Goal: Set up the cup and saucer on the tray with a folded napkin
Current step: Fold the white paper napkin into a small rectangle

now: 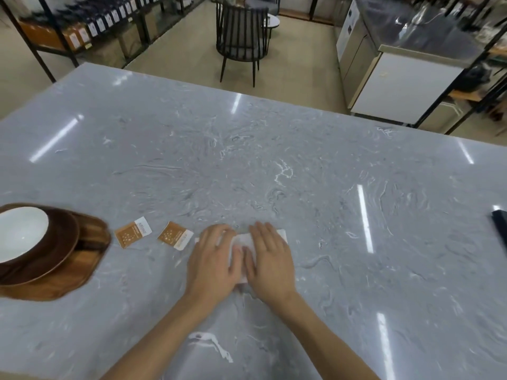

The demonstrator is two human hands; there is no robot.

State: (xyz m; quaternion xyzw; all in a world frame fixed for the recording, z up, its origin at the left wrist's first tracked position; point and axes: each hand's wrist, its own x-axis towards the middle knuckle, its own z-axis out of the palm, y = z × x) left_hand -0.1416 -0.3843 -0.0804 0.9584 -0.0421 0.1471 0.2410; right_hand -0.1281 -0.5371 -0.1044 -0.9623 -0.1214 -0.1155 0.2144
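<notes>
**Both hands flat on the napkin**

Left hand [216, 260] and right hand [270, 263] lie spread, palms down, on the white napkin [242, 241] on the grey table [247, 160]; cup [19, 234] and saucer [59, 249] sit on the wooden tray [82, 270] far left; 2 sachets [153, 235] lie between.

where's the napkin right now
In the head view the white napkin lies flat on the grey counter, low and centre, pressed under the left hand and right hand, just right of two orange sachets.

two sachets [133, 235] w/ print too blurred to read, shelf bottle labels [101, 24] illegible
</notes>
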